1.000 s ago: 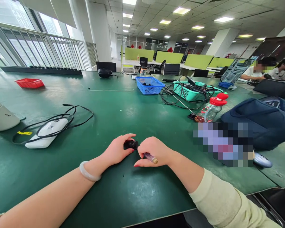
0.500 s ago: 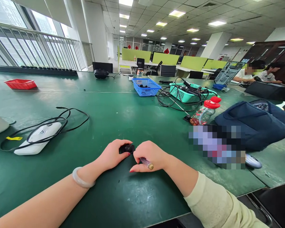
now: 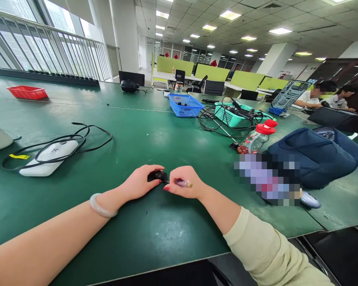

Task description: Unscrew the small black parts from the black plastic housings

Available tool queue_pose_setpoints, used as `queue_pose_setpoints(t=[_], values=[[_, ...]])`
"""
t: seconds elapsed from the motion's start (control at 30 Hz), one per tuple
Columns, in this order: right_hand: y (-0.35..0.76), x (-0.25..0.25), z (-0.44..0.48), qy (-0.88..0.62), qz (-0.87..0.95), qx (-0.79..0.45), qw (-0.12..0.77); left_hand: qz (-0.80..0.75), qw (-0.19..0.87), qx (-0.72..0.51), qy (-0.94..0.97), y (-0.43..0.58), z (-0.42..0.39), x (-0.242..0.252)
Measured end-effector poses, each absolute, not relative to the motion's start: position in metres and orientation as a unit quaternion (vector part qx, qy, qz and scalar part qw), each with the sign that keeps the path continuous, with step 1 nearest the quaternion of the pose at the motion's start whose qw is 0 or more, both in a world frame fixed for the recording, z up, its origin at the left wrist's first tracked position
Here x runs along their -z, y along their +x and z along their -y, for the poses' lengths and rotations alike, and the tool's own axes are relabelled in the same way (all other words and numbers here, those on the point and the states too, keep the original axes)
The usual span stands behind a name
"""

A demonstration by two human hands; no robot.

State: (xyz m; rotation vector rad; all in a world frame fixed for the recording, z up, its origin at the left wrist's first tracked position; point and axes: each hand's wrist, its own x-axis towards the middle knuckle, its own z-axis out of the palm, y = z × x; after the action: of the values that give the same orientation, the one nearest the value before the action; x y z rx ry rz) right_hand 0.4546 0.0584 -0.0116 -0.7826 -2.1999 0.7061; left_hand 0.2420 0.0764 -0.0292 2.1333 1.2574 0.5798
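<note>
My left hand (image 3: 141, 182), with a pale bangle at the wrist, is closed around a small black part (image 3: 157, 176) and steadies it on the green tabletop. Small shiny spots show on the part's upper face; the rest is under my fingers. Just right of it, my right hand (image 3: 186, 182) is closed on a small screwdriver (image 3: 183, 183) with a clear purplish handle. The handle's end sticks out to the right, and its thin shaft points left at the black part. The tip is too small to make out.
On the green table (image 3: 122, 246), a white device (image 3: 52, 157) wrapped in black cable lies left. Blue basket (image 3: 186, 107), teal basket (image 3: 235, 115) with cables, red tray (image 3: 28, 92), red-lidded bottle (image 3: 258, 139) and navy bag (image 3: 316, 155) stand around. Two people sit far right.
My right hand has turned, its thumb closing up toward the fingers. The screwdriver handle has swung from slanting downward to nearly level. My left hand keeps its hold; the view has shifted slightly.
</note>
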Motion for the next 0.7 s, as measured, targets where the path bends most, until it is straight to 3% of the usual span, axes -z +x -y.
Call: queue_pose_setpoints(t=[0.3, 0.7], values=[[0.453, 0.023, -0.078, -0.361, 0.606, -0.442, 0.555, -0.465, 0.324, -0.233, 0.79, 0.243, -0.076, 0.028], [0.455, 0.026, -0.089, -0.364, 0.516, -0.455, 0.628, -0.457, 0.286, -0.228, 0.811, 0.247, -0.078, 0.028]])
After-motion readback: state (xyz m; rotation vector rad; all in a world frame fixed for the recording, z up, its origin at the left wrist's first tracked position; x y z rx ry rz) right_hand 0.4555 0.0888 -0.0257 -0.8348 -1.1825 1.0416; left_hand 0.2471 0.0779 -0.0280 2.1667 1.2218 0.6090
